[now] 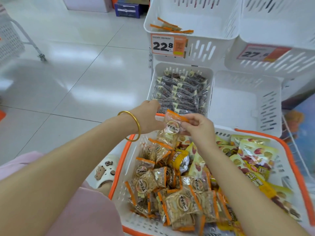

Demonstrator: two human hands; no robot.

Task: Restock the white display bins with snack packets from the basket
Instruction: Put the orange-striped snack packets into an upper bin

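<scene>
Hanging from right fingers (187, 124), snack packet (172, 129).

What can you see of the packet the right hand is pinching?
The packet is a clear, crinkly plastic pouch with an orange strip across its top and a round label printed with dark characters. Pale tan snack pieces show inside. It hangs roughly upright, slightly tilted, above the far left corner of the basket and in front of the bin of dark packets. The right hand pinches its upper right edge. The left hand is at its left side, grip hidden.
</scene>
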